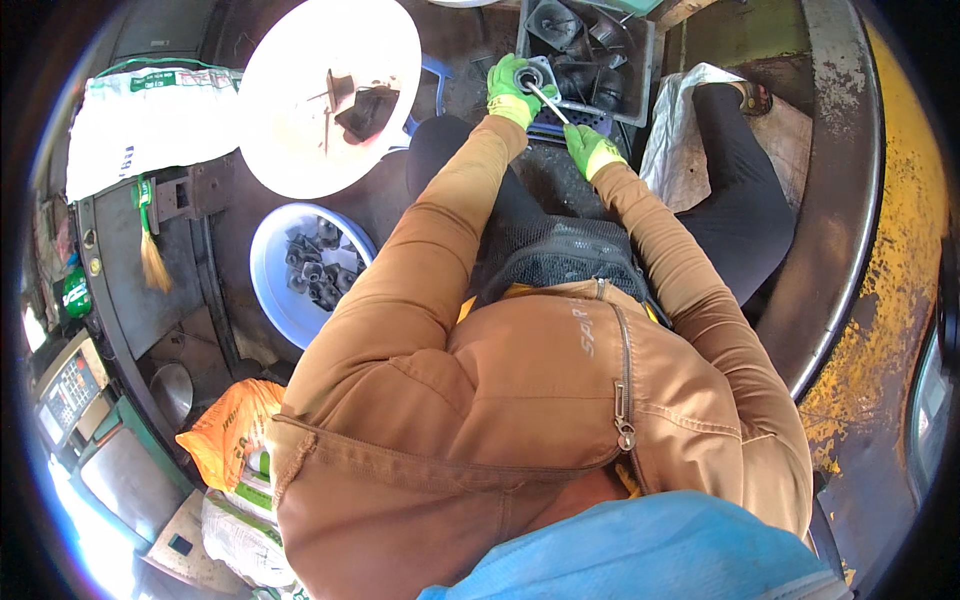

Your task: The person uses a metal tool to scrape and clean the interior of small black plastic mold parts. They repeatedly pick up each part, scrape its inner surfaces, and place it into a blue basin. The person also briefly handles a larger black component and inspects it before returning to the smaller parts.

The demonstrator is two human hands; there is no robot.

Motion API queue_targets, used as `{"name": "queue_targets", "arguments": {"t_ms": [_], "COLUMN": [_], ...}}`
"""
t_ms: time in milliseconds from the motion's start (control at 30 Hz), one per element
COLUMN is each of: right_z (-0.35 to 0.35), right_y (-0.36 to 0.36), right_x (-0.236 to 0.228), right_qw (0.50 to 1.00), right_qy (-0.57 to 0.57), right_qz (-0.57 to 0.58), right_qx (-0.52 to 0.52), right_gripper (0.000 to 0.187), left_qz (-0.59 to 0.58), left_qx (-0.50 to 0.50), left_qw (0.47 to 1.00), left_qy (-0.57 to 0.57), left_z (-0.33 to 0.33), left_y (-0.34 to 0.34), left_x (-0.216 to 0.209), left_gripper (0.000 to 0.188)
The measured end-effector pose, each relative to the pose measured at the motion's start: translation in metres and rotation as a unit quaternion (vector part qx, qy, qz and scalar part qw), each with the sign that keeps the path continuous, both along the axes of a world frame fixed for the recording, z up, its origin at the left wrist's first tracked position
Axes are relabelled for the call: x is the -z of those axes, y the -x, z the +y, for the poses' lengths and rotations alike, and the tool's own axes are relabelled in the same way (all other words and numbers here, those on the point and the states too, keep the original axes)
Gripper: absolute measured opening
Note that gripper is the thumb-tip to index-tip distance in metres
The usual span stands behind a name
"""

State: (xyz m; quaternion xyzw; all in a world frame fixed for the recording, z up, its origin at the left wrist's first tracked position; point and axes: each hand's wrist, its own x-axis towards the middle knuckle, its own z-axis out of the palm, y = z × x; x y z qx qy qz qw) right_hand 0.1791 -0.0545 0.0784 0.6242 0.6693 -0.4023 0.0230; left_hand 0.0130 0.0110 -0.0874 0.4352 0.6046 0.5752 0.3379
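Note:
My left hand, in a green glove, is closed around a square-flanged part with a round dark opening. My right hand, gloved alike, grips a slim pale rod-like tool. The rod runs up and left, its far end at the part's opening; whether it touches inside cannot be made out. Just behind the hands, a grey crate holds several black moulded parts with square flanges. Below the hands sits a dark blue perforated basket, partly covered.
Left of my hands a large white round tray bears dark pieces. A pale blue tub beside my left arm contains several small black parts. A white sack lies far left; a curved metal edge bounds the right.

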Motion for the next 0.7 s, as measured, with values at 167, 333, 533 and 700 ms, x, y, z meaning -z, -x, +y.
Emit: {"name": "queue_targets", "arguments": {"t_ms": [167, 333, 533, 700], "right_z": [0.003, 0.007, 0.013, -0.005], "right_y": [0.003, 0.003, -0.025, -0.088], "right_x": [-0.008, -0.010, -0.041, -0.090], "right_qw": [1.000, 1.000, 0.978, 0.901], "right_qy": [0.014, 0.018, 0.020, -0.120], "right_qz": [-0.004, 0.003, 0.164, 0.384], "right_qx": [-0.021, -0.005, 0.127, 0.161], "right_gripper": [0.054, 0.052, 0.047, 0.028], "left_qz": [0.023, -0.021, -0.003, -0.154], "left_qx": [0.012, -0.038, -0.013, -0.047], "left_qw": [1.000, 0.999, 0.991, 0.981], "left_qy": [-0.006, -0.002, 0.135, 0.106], "left_z": [-0.002, -0.004, -0.011, 0.088], "left_y": [0.001, -0.002, 0.018, 0.069], "left_x": [0.008, -0.021, -0.090, -0.138], "left_gripper": [0.042, 0.032, 0.081, 0.041]}}
